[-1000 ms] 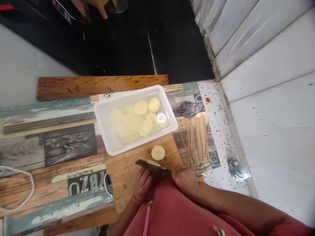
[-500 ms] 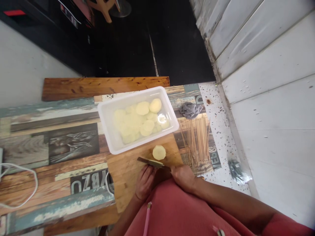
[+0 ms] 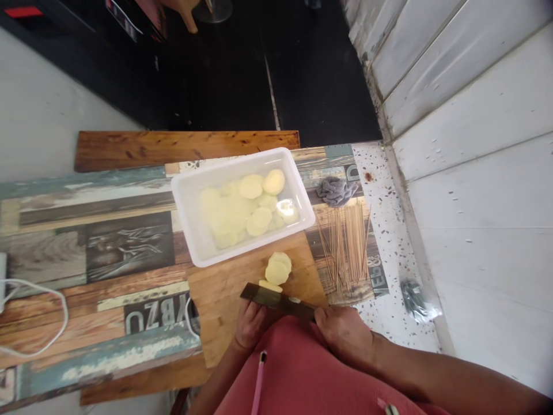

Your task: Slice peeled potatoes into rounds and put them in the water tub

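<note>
My right hand [image 3: 343, 328] is wrapped round the handle of a dark-bladed knife [image 3: 276, 299], which lies across the near part of the wooden cutting board [image 3: 224, 311]. Behind the blade, my left hand [image 3: 251, 324] has its fingers bent together; whatever they hold is hidden by the knife. Just beyond the blade is a thin pale yellow slice [image 3: 271, 286], with two overlapping round potato slices [image 3: 279, 268] past it. A white tub [image 3: 190, 242] holding several peeled potatoes [image 3: 251, 186] in cloudy liquid stands at the board's far edge.
Right of the tub lie a crumpled grey cloth [image 3: 336, 191] and many thin wooden sticks [image 3: 349, 248]. A clear plastic bag [image 3: 418, 301] sits near the white wall [image 3: 484, 190]. A white cable [image 3: 64, 317] curls at the left of the patterned table [image 3: 147, 202].
A second round slice now overlaps the first, and a thin slice shows by the blade. The knife and my right hand have moved nearer my body and right, with the blade's flat more visible.
</note>
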Demonstrator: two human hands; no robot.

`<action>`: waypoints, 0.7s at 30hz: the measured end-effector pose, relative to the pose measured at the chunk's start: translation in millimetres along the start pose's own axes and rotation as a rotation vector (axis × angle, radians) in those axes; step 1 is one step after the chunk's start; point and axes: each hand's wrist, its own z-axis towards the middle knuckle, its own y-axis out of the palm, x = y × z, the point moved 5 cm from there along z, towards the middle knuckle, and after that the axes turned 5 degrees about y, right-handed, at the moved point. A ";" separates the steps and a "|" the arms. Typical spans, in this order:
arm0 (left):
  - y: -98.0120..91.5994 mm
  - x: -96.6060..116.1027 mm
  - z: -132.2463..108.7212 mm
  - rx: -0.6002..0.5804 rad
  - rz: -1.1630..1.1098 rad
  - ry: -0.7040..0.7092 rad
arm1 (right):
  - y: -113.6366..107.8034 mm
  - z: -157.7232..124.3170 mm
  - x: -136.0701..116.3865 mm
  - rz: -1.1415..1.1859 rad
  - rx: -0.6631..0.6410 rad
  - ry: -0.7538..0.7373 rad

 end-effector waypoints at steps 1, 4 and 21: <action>-1.7 0.3 2.5 0.007 0.006 0.005 | 2.0 -2.2 1.0 -0.002 0.016 0.001; -7.2 1.6 13.1 0.009 0.002 0.019 | 7.2 -4.9 2.6 -0.004 0.041 0.001; -7.1 -0.5 10.9 0.071 -0.042 -0.023 | 6.0 -6.9 2.3 -0.038 0.125 0.048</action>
